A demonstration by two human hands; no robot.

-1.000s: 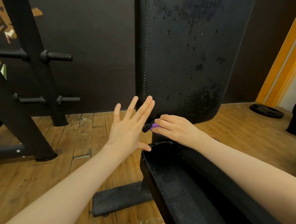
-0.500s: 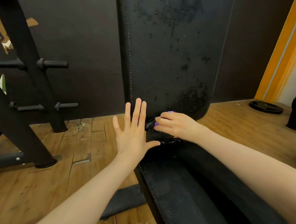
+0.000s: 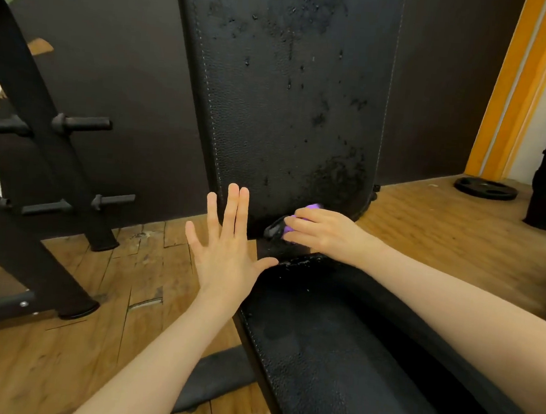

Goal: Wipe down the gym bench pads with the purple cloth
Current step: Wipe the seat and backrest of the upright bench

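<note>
A black upright back pad [image 3: 288, 104], speckled with worn patches, rises in the middle of the view. Below it the black seat pad [image 3: 351, 358] runs toward the lower right. My right hand [image 3: 323, 231] grips the purple cloth [image 3: 313, 207] at the bottom edge of the back pad, just above the gap between the pads. Only small bits of the cloth show past the fingers. My left hand [image 3: 226, 249] is spread flat with straight fingers beside the back pad's lower left corner, its thumb at the seat pad's far edge.
A black plate rack [image 3: 51, 165] with pegs stands at left on the wooden floor [image 3: 94, 340]. The bench's black foot bar [image 3: 211, 380] lies below my left forearm. A weight plate [image 3: 485, 188] lies at the far right near an orange door frame [image 3: 519, 88].
My right hand with the cloth has shifted right along the back pad's bottom edge. My left hand has turned more upright with fingers closer together. The view has swung left.
</note>
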